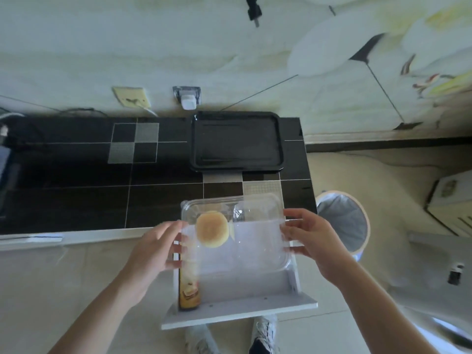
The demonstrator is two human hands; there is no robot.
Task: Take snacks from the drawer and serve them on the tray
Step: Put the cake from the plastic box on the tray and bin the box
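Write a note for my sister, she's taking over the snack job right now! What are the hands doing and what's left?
Left hand and right hand grip the sides of the clear snack box, held above the open drawer.
One round bun shows inside the box.
A yellow packet remains in the drawer.
The black tray on the counter holds nothing yet.
Left: serve the snacks on the tray.

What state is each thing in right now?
Drawer: pulled open.
Clear container: held above the drawer, one round bun inside.
Left hand: grips the container's left side.
Right hand: grips its right side.
Tray: on the counter, nothing on it.
Snack box: in the drawer.
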